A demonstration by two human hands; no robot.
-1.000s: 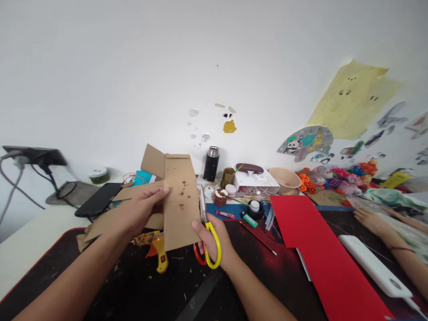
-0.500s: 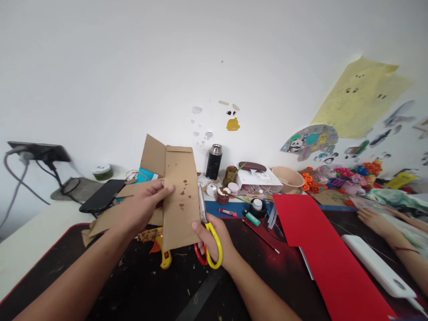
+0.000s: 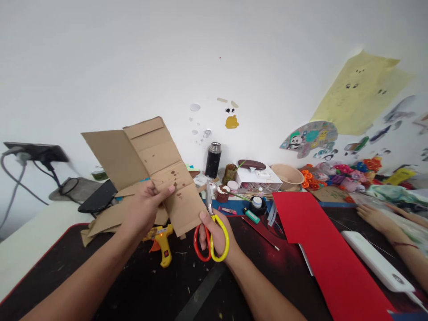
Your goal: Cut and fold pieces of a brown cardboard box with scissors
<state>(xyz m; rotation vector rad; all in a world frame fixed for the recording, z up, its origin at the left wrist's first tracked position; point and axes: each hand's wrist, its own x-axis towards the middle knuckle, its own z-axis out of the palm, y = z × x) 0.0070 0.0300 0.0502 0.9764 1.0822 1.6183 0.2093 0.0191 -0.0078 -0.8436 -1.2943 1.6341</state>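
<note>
My left hand pinches the left edge of a folded, creased piece of brown cardboard marked with dark spots. The cardboard is raised off the table and tilted to the left. My right hand grips a pair of scissors with one red and one yellow handle, blades pointing up and lying close together. The right thumb touches the cardboard's lower right corner. Below the left hand, a yellow glue gun with a small orange light lies on the black mat.
More cardboard pieces and a black phone lie left. A black flask, small jars and a white box line the wall. Right are red card, a white glue-gun-like long device and another person's hand.
The cardboard has tilted left and opened out wider, showing more of its side flap. The scissors have come away from its right edge and turned more upright.
</note>
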